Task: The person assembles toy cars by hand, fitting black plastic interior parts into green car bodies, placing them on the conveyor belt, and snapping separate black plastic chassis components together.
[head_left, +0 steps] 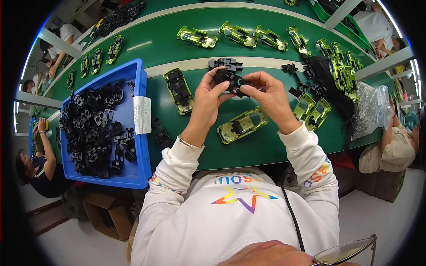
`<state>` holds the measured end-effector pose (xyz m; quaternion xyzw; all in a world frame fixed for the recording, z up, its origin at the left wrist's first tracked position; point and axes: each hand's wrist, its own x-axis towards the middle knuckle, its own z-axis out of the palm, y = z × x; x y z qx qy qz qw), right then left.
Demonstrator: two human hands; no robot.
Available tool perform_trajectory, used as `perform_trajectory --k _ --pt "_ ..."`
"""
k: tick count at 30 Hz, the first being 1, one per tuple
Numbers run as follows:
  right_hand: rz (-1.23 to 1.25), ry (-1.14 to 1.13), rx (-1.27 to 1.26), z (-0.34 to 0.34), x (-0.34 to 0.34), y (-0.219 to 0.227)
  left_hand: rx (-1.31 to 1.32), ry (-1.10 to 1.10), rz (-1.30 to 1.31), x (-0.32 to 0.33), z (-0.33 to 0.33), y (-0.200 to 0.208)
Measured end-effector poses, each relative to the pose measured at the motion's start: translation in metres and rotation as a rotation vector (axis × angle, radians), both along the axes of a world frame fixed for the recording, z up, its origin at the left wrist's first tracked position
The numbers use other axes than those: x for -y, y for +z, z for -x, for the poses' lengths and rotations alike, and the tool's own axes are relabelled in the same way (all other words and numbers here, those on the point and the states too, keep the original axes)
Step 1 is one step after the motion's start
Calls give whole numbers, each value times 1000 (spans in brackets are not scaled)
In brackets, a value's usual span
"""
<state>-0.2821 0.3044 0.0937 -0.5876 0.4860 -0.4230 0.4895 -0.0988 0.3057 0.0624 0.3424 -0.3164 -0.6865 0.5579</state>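
Over the bench, a dark black plastic toy-car part sits between my two hands. My left hand grips its left side, thumb on top. At its right end my right hand pinches with thumb and forefinger; whether a separate small piece is in that pinch cannot be made out. Just beyond the hands lies another black part. Below them rests a lime-green toy car body, its open inside showing. Left of my left hand is a green car body with a black insert.
A blue tray heaped with black parts stands left, a loose black part beside it. Green car bodies line the conveyor belt beyond. At right are more bodies, small black pieces and a clear bag. Other people sit both sides.
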Motion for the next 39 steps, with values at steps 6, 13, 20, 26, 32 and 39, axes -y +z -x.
perform_trajectory --k 6,13,20,26,32,39 --pt "411 -71 -224 -3 2 -8 -121 55 -62 -5 0 -7" --pt "99 1 -3 -8 -3 -5 -11 111 -142 -6 -2 -6" --pt "-39 -4 36 -13 12 -15 50 118 -23 -6 2 -5" --pt "-153 58 93 -8 18 -13 90 94 37 0 -2 -2" --pt "-222 113 172 -5 25 0 495 114 294 -7 -1 7" --pt "-92 101 76 -11 26 -7 719 233 437 -11 3 9"
